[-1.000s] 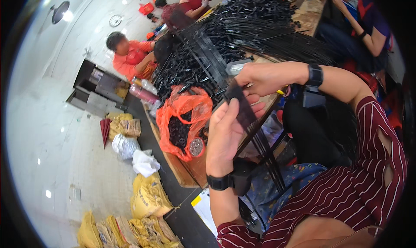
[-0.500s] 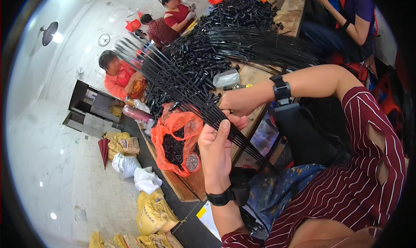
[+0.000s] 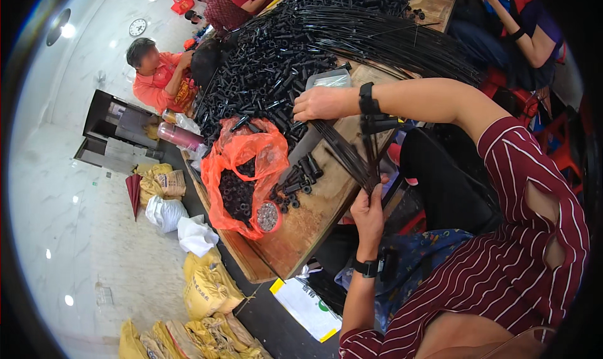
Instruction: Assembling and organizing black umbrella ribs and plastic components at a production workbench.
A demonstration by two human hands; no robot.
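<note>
Now that the left hand (image 3: 369, 211) has dropped toward the wearer, the bundle of thin black rods (image 3: 345, 152) no longer sweeps over the red bag (image 3: 267, 149); it sits right of the bag, slanting across the edge of the bench (image 3: 320, 218). Hands well apart: left clamped on the rods, right hand (image 3: 319, 103) shifted up to the black-parts pile (image 3: 276, 64), above and right of the bag. Means the left alone seems to carry the bundle, and the loose black sleeves (image 3: 304, 174) just right of the bag are uncovered. Right fingers hidden, can't tell if they grip anything. Upper rod ends lost under that hand, lower ends unclear past the left fist.
</note>
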